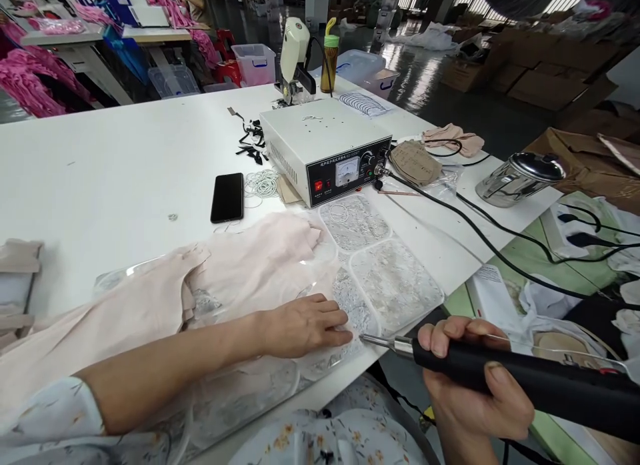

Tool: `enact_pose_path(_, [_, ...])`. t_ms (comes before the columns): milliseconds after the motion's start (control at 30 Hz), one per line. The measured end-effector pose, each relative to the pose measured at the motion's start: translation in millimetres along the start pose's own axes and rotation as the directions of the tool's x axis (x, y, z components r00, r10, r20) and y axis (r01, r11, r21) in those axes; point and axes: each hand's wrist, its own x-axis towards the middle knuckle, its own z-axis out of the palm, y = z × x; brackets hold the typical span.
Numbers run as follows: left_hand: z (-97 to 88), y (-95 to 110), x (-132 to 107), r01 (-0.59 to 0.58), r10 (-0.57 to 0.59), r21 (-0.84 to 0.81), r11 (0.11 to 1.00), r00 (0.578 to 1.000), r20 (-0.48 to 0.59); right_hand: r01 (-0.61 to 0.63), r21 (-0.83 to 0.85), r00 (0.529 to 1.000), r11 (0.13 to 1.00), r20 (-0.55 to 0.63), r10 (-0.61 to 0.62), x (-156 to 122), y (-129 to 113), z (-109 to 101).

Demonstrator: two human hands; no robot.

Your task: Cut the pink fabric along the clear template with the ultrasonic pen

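black-cased and slender, the handheld tool is lying across your right hand at the lower right of the frame, your fingers wrapping over its top and your thumb pressing along the near side, so the hand is clamping firmly round it. it is probably feeling rigid and moderately weighty, and the front of the casing, just behind the metal tip, is looking like the sensible place for holding it. that tip is pointing left and ending just beside the fingertips of your left hand; whether it is touching anything is not showing clearly.

your left hand is lying palm down near the centre of the frame, fingers almost straight and close together, resting on the pale pink cloth without pinching it. the cloth is spreading from the centre to the lower left, likely soft, light and easily wrinkled, so flat fingers near its edge are probably suiting it better than a tug. beside it, a clear panelled sheet is showing right of centre and looking rather slippery.

farther out, a phone is lying left of a white control box at the upper centre.
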Motion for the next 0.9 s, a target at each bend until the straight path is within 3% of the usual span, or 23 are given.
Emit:
enact_pose_path(667, [3.8,-0.6,-1.7,-0.001,0.002,0.007,1.000,0.997,-0.073,0.005,0.040,1.000,0.999,0.029,-0.006,-0.8,4.9,-5.2])
enact_pose_path(900, [4.3,-0.1,-1.6,0.008,-0.008,-0.003,1.000,1.000,-0.024,-0.009,0.037,1.000,0.999,0.003,0.009,-0.7,3.9,-3.2])
